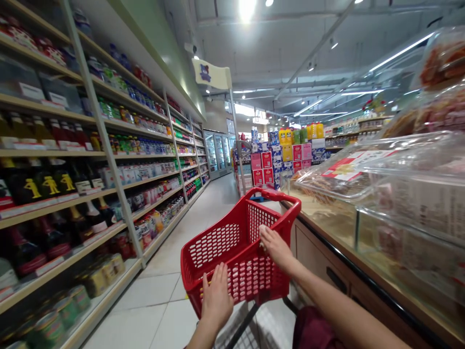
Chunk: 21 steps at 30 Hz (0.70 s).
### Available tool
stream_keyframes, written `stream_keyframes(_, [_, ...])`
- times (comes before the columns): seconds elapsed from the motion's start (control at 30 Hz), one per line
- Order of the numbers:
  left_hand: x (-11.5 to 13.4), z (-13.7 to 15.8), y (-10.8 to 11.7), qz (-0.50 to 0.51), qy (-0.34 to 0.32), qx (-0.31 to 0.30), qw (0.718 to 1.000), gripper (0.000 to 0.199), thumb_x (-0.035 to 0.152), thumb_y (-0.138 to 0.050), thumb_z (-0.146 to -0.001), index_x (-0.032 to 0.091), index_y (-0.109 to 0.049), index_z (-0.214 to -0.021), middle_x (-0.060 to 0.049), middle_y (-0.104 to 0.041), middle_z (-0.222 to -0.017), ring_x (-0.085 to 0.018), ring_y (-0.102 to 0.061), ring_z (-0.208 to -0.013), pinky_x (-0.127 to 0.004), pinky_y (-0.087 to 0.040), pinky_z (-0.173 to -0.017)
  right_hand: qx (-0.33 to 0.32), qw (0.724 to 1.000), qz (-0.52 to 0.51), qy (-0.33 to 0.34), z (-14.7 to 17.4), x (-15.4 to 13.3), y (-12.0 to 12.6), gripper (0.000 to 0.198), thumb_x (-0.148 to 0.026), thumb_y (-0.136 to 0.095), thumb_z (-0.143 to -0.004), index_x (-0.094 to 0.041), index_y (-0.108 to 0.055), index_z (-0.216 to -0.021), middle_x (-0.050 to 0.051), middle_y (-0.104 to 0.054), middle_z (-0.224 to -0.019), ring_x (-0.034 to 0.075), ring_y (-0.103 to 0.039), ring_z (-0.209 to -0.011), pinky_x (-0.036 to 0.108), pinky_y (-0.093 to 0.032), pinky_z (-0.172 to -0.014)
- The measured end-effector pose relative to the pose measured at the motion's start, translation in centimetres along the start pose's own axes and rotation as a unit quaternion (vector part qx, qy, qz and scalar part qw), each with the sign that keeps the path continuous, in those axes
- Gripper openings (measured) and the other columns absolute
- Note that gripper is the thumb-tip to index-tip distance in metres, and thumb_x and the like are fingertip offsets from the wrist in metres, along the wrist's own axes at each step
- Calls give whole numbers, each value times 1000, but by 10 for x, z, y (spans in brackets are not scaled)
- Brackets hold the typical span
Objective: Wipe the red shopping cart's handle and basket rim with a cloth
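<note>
A red plastic shopping cart (218, 245) with perforated walls stands in front of me, turned sideways, on dark metal legs. Against its near wall lies my left hand (218, 295), fingers stretched out and tips at the upper rim. Farther right, my right hand (276, 248) has its fingers over the same rim, close to the cart's handle end (279, 195). Its thumb is hidden. Part of the cart's near wall is covered by both hands.
Shelves (98, 152) with bottles and cans line the left side. A wooden display counter (319, 218) with clear packed food boxes (341, 167) runs close along the right. Stacked drink cartons (267, 167) and a signpost (234, 116) stand ahead; tiled floor (160, 286) leads toward glass-door coolers (217, 150).
</note>
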State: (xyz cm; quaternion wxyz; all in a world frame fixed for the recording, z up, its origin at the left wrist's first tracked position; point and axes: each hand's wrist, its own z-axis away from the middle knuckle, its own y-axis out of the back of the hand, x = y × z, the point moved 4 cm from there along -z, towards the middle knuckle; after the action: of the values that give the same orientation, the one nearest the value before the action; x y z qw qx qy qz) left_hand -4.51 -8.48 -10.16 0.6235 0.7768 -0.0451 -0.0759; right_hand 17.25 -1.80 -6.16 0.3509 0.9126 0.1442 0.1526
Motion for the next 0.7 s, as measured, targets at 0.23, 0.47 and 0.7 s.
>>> stream_keyframes(0.23, [4,2,0,-6,-4,12,1000,71,21,-35,-63,12,-23,-132,-5,-18,-142,-20,-13,-131,-48,-6,-105,0,1000,1,18,-6,18,-8,35,-10,-37,-83,-16,-56,-112,6,-48,-126,18,-38,-120,35,-35,-97])
stream_keyframes(0.47, [10,10,-2,-3,-21,14,1000,69,17,-35,-64,13,-24,-132,-5,-17,-141,-21,-14,-130,-49,-7,-105,19,996,27,-84,-3,47,-5,39,-4,-32,-81,-12,-55,-112,13,-44,-128,24,-36,-121,44,-34,-94])
stream_keyframes(0.7, [7,11,-11,-8,-31,18,999,69,14,-34,-63,16,-24,-132,-3,-15,-141,-22,-14,-130,-51,-4,-105,13,999,36,-8,-4,63,3,41,-4,-31,-81,-14,-54,-114,9,-47,-126,22,-37,-120,42,-36,-94])
